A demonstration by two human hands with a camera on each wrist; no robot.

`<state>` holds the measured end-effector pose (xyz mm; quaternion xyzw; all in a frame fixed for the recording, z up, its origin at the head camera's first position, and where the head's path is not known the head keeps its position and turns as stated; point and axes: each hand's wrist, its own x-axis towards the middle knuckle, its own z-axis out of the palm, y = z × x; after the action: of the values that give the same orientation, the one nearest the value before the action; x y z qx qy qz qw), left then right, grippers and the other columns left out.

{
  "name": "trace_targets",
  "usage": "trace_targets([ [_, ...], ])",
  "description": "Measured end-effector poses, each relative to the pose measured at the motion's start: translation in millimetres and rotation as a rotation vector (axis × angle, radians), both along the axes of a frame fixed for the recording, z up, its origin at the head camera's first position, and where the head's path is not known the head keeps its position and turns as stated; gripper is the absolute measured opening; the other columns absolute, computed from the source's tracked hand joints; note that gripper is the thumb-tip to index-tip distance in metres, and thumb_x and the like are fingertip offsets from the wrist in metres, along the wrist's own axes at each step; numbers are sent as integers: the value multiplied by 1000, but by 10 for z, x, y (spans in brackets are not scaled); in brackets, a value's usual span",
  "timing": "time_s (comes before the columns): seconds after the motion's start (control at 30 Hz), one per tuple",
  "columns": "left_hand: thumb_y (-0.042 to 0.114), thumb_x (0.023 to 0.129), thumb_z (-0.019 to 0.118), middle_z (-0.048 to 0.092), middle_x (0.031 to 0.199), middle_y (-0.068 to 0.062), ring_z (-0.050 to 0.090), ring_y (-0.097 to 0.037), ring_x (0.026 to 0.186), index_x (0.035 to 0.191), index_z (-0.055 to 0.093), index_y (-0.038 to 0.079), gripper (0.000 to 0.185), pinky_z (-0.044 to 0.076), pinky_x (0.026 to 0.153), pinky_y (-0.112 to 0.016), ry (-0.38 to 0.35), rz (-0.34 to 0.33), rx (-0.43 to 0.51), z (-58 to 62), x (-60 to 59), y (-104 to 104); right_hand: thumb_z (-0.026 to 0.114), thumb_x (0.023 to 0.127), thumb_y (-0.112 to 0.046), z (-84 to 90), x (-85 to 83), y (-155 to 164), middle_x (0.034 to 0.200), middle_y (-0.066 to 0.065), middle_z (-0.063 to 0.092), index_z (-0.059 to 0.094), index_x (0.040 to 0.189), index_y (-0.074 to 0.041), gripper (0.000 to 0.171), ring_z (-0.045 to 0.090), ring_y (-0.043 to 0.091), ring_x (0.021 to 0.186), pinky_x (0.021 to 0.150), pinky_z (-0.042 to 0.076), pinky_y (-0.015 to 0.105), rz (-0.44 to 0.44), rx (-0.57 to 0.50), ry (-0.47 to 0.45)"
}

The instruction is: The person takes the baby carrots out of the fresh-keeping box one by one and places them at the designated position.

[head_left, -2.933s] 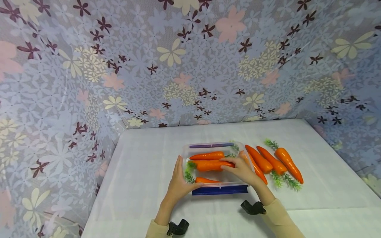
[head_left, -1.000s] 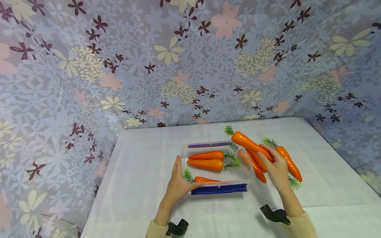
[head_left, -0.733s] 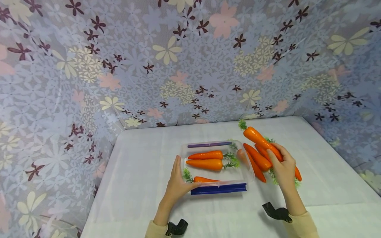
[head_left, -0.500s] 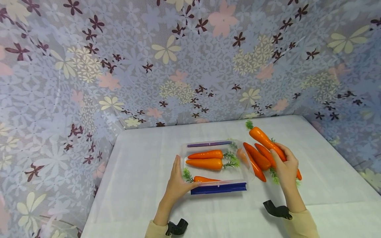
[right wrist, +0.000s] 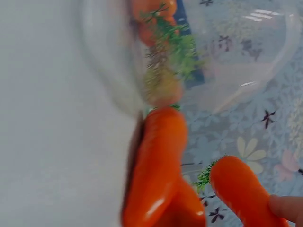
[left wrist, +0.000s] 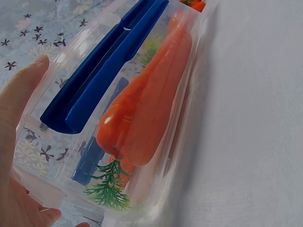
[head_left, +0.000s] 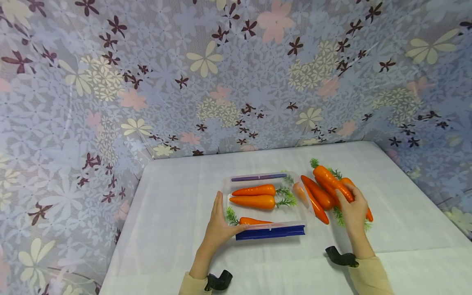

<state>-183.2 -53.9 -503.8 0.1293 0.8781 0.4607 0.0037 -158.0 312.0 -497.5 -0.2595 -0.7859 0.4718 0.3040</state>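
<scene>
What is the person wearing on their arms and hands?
Both hands are bare: the left hand and the right hand have no gloves. Each arm has a beige sleeve, and a small black clip-shaped device sits at each wrist.

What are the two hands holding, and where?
The right hand grips a carrot near its pointed end. The left hand holds the clear box at its left end.

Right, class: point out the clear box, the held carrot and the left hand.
clear box [head_left: 225, 192], head view, bare left rim.
held carrot [head_left: 326, 176], head view, upper body.
left hand [head_left: 218, 228], head view, back of hand.
</scene>
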Motion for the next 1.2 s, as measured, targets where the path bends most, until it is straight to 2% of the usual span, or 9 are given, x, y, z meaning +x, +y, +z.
trace_targets([
  [0.17,53,59,77,2,153,-3,10,-25,140,146,0,17,121,20,109,-53,8,-7,10,-11,-8,1,60,85,-27,-88,-2,31,115,14,59,57,119,-9,39,40,-13,77,64,35,4,-7,36,-43],
  [0.43,53,59,77,1,153,0,10,-25,140,146,1,17,121,20,109,-53,4,-6,8,-15,-11,2,61,84,-20,-181,6,72,111,19,60,58,116,-3,36,38,-13,76,64,33,7,0,120,9],
  [0.5,54,58,76,1,153,-1,11,-26,140,146,2,16,121,21,109,-53,4,-7,5,-11,-8,0,62,84,-18,-196,7,72,111,20,60,59,115,-2,35,42,-7,78,65,32,9,4,143,11],
  [0.67,55,58,76,1,153,0,11,-27,140,146,2,16,121,22,108,-54,-8,-4,0,2,-3,-5,64,82,-14,-223,-8,77,111,19,60,59,113,-1,34,52,22,92,71,32,13,4,166,12],
  [0.8,54,58,76,1,153,1,11,-26,140,146,1,17,121,21,108,-54,-14,-1,2,0,-5,-2,66,79,-11,-242,-9,75,110,20,61,58,114,0,37,53,30,96,72,32,12,17,177,18],
  [0.87,53,59,77,1,153,0,11,-26,140,146,1,17,120,21,108,-54,-13,-1,5,-2,-5,-2,67,78,-11,-255,-12,75,109,19,62,58,114,0,38,54,28,96,72,32,11,19,185,15],
  [1.2,50,60,77,1,153,0,10,-26,140,146,1,17,120,20,109,-54,-17,-2,16,4,5,-9,69,74,-6,-253,1,50,107,19,62,57,114,2,42,48,3,83,68,34,7,67,231,24],
])
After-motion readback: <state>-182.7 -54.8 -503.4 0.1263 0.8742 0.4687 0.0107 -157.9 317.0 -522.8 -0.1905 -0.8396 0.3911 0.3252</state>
